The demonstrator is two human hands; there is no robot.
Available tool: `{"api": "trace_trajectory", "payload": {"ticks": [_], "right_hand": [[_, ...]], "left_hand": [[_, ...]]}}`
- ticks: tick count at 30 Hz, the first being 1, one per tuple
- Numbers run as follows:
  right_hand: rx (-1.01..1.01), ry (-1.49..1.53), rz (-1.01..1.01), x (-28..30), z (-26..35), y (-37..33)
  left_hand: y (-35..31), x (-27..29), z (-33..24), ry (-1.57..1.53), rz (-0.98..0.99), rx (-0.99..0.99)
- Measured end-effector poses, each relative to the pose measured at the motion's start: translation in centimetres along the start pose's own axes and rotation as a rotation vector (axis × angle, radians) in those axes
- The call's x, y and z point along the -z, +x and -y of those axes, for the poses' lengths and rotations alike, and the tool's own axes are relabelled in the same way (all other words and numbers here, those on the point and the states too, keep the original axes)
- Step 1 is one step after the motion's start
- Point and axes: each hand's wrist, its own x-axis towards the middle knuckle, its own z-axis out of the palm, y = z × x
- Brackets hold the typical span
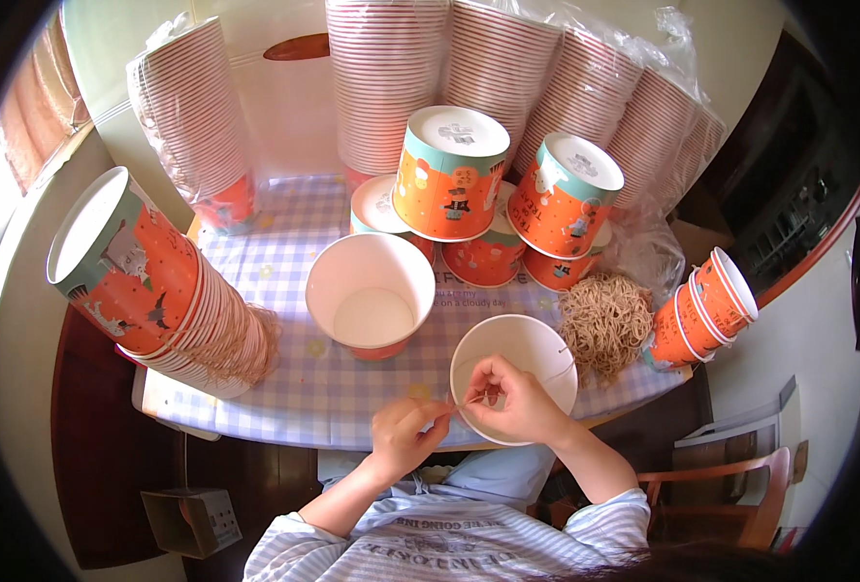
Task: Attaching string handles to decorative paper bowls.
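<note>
Close in front of me a paper bucket (pixel 546 354), white inside, stands open-side up at the table's front edge. A thin tan cord (pixel 567 363) shows at its right rim. My right hand (pixel 519 400) reaches over the bucket's mouth, its fingers pinched on a cord end. At the bucket's left rim my left hand (pixel 406 436) pinches a cord too, its fingertips close to the right hand's. Whether both hold the same cord is too fine to tell. Right of the bucket lies a heap of tan cords (pixel 604 325). Another open bucket (pixel 370 296) stands to the left, behind.
A nested bucket stack (pixel 158 281) with cords draped on it leans at the left. Upturned orange buckets (pixel 452 184) are piled at the back. Behind them rise tall plastic-wrapped stacks (pixel 391 87). Smaller nested cups (pixel 706 310) sit at the right edge of the checked tablecloth (pixel 294 252).
</note>
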Motion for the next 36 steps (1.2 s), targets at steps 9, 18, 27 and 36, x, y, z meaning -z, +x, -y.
{"api": "trace_trajectory", "payload": {"ticks": [9, 18, 27, 36], "right_hand": [[0.027, 0.079, 0.024, -0.1, -0.1, -0.2], [0.062, 0.085, -0.007, -0.3, -0.2, -0.3], [0.043, 0.022, -0.056, -0.2, 0.5, -0.5], [0.140, -0.088, -0.035, -0.3, -0.1, -0.6]], "left_hand": [[0.5, -0.5, -0.3, -0.091, -0.022, -0.069], [0.5, -1.0, -0.9, -0.328, 0.006, 0.213], [0.5, -0.8, -1.0, -0.255, 0.022, 0.261], [0.4, -0.7, 0.1, -1.044, 0.134, 0.594]]}}
